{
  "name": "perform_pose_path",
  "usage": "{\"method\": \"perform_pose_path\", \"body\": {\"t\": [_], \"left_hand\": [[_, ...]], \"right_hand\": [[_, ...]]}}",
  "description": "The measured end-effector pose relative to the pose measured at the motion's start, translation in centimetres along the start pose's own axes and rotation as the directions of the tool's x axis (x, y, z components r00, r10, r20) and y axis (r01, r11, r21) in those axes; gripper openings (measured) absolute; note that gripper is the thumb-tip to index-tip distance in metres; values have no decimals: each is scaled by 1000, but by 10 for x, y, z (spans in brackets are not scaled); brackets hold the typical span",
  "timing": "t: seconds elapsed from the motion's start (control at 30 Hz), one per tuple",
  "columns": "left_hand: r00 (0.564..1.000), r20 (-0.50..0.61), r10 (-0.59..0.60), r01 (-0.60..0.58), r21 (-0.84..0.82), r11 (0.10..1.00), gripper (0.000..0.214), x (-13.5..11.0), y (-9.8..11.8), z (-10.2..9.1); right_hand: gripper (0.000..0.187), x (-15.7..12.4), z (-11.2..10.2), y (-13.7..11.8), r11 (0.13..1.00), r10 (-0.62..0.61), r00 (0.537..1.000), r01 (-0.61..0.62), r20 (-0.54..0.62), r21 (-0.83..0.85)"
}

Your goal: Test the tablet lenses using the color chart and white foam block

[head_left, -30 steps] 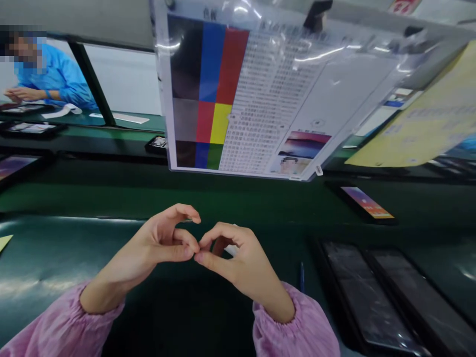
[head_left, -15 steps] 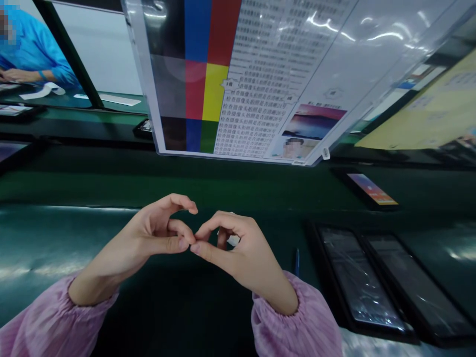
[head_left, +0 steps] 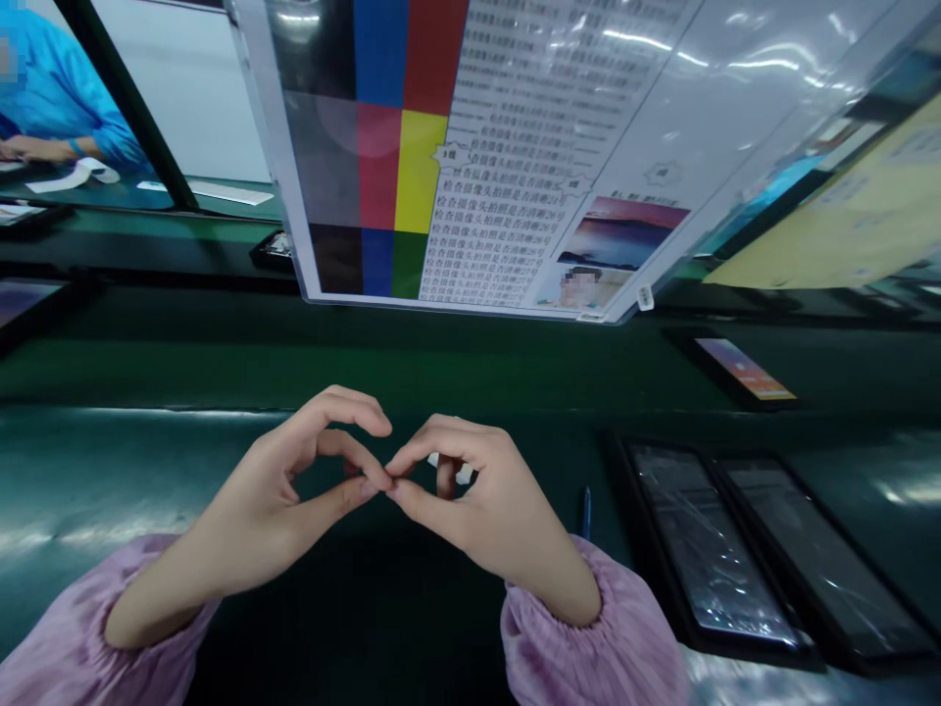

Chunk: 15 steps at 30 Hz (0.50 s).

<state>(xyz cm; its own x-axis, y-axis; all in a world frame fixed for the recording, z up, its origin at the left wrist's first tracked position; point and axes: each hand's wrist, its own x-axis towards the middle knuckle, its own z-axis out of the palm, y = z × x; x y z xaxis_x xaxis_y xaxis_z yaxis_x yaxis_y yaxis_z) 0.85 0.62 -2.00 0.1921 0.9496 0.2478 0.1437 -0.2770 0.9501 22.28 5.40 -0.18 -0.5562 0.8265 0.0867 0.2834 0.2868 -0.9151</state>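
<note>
My left hand (head_left: 294, 480) and my right hand (head_left: 477, 505) meet above the dark green bench (head_left: 110, 471), both in pink sleeves. Thumb and finger tips of both hands are pinched together at one spot, on something too small to make out. A small white bit (head_left: 463, 474) shows behind the curled fingers of my right hand. The other fingers of each hand arch upward.
A laminated colour chart (head_left: 456, 147) hangs just beyond my hands. Two dark screens in black trays (head_left: 706, 549) lie at the right, a lit phone (head_left: 742, 368) behind them, a blue pen (head_left: 586, 512) beside my right wrist. A co-worker in blue (head_left: 66, 108) sits far left.
The view has moved closer under the chart. My hands stay joined at the fingertips; my left thumb has straightened and its wrist has dropped slightly.
</note>
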Motion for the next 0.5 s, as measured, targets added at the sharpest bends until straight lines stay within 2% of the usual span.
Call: {"method": "perform_pose_path", "body": {"t": [0.1, 0.17, 0.23, 0.27, 0.3, 0.37, 0.4, 0.43, 0.5], "left_hand": [[992, 69, 104, -113, 143, 983, 36, -1, 0, 3], [973, 152, 172, -204, 230, 952, 38, -1, -2, 5], [938, 198, 284, -338, 355, 872, 37, -4, -5, 7], [904, 209, 373, -428, 426, 797, 36, -6, -6, 8], [856, 219, 467, -510, 497, 702, 34, -8, -7, 10], [749, 249, 614, -614, 607, 503, 29, -12, -8, 12], [705, 276, 654, -642, 639, 423, 26, -14, -8, 12], [667, 313, 676, -667, 656, 354, 23, -15, -8, 12], [595, 403, 695, -716, 659, 230, 21, -15, -9, 12]], "right_hand": [[12, -4, -4, 0, 970, -135, 991, 133, 5, -202], [17, -7, -8, -1, 886, -262, 965, 252, 27, -389], [20, -10, -12, -4, 830, -334, 942, 314, 40, -460], [20, -12, -14, -5, 851, -346, 938, 317, 8, -419], [18, -13, -16, -6, 898, -337, 940, 306, -50, -316], [12, -14, -21, -8, 962, -250, 952, 265, -175, 65], [7, -14, -23, -9, 928, -184, 965, 233, -187, 291], [8, -15, -25, -9, 851, -127, 981, 185, -149, 491], [18, -15, -28, -9, 668, -82, 997, 60, -7, 742]]}}
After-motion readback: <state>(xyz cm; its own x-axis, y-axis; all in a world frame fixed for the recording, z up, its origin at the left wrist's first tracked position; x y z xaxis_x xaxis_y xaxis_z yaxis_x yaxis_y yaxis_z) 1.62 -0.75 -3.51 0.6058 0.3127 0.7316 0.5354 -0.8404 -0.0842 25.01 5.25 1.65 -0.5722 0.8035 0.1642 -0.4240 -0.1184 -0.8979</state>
